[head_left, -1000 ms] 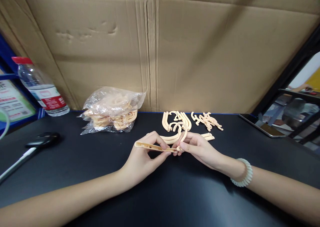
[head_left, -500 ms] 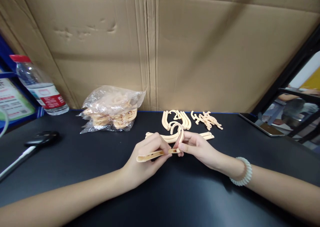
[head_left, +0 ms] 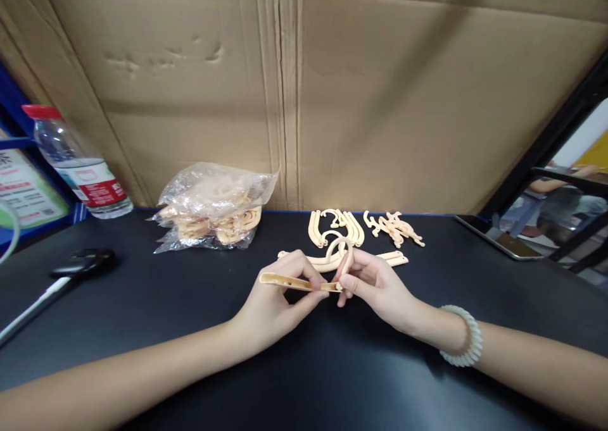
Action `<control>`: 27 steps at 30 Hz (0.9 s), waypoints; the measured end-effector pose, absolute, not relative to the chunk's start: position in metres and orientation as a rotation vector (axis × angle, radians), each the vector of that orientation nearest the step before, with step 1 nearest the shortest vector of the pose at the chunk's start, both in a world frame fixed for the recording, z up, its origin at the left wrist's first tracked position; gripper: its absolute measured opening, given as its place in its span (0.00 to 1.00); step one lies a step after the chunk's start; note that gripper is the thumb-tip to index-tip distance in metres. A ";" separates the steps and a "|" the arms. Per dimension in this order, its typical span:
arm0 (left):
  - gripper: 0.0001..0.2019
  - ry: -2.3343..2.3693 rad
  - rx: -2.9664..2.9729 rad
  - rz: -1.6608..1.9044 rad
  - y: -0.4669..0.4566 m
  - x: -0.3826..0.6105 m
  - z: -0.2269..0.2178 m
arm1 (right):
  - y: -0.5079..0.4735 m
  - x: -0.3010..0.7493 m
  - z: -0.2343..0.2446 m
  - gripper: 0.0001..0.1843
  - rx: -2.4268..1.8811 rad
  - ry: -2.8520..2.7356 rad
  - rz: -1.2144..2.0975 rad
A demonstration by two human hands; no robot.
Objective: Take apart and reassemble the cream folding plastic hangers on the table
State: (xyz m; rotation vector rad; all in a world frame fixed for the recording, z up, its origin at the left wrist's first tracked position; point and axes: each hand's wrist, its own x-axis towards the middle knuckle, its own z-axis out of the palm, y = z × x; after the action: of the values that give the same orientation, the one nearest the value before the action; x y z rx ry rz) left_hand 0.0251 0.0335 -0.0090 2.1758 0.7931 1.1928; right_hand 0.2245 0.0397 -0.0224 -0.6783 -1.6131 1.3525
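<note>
Pinching a cream grooved bar (head_left: 287, 281) between thumb and fingers, the left hand (head_left: 273, 298) holds it almost level, groove facing the camera. One end juts left across this hand; the other runs to the right hand (head_left: 382, 285), where thumb and fingers press on the foot of a cream hook (head_left: 349, 260). The hook arches up from that pinch and bends to the left, its foot meeting the bar's end; whether the two are locked together cannot be told. A pale coiled bracelet (head_left: 469, 339) rings the wrist behind the right grip.

Just beyond the grips, long cream arms (head_left: 325, 267) lie on the black table (head_left: 323, 380), partly hidden by the fingers. Farther beyond lie curved cream bars (head_left: 314, 230), with small cream hooks (head_left: 398, 230) tangled to their right. Beyond the left grip sits a clear bag (head_left: 213, 190) of cream pieces; farther left are a red-capped bottle (head_left: 92, 178) and a black device (head_left: 82, 262). Well right of the right grip lies a phone-like slab (head_left: 498, 238).
</note>
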 end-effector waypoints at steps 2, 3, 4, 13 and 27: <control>0.08 0.841 2.079 1.169 0.031 0.027 -0.009 | 0.039 0.223 -0.023 0.14 -0.674 -1.580 1.369; 0.08 0.876 2.006 1.154 0.030 0.028 -0.009 | 0.039 0.223 -0.023 0.14 -0.675 -1.558 1.381; 0.08 0.906 1.926 1.141 0.028 0.029 -0.009 | 0.039 0.222 -0.023 0.14 -0.678 -1.535 1.403; 0.14 0.882 1.442 1.129 0.034 0.033 -0.012 | 0.041 0.222 -0.024 0.14 -0.706 -1.527 1.381; 0.14 0.848 1.243 1.044 0.033 0.035 -0.009 | 0.060 0.252 -0.006 0.10 -0.940 -1.797 0.816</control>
State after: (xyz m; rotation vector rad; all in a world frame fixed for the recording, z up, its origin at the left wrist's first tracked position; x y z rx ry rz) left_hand 0.0347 0.0334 -0.0087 1.2427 0.8480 1.0444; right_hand 0.2517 0.0602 -0.0055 -0.9397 -1.7974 0.8161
